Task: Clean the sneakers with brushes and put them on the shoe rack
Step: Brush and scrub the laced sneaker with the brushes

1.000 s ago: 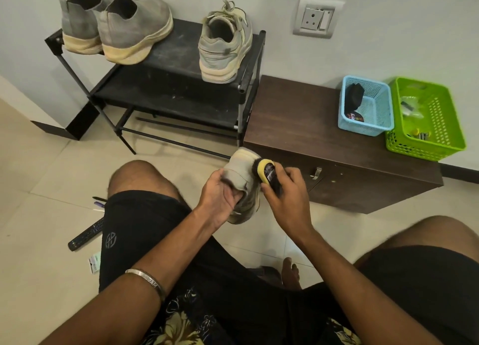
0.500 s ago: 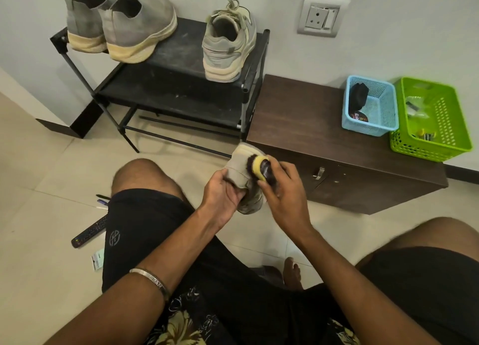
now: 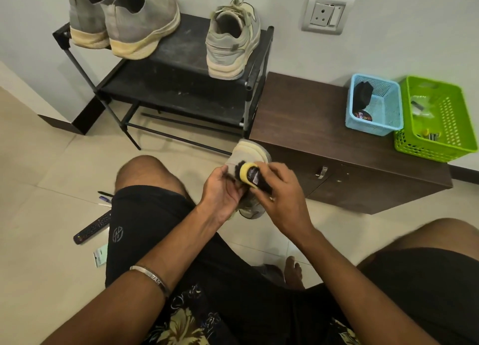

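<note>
Left hand [image 3: 223,189] grips sneaker [image 3: 250,154]; right hand [image 3: 281,193] grips brush [image 3: 246,172] against its side.

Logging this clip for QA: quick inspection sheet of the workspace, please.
Surface: pale tiled floor; dark low cabinet beside the shoe rack.
Job's things: sneaker held in front of the cabinet; brush with yellow back against it; three shoes on the rack's top shelf, lace-up sneaker at its right end.
Clutter: remote, pens and a small packet on the floor.
Grippers: left hand grips the sneaker; right hand grips the brush.
Cables: nothing seen.
Surroundings: wall socket; blue basket and green basket on the cabinet.
</note>
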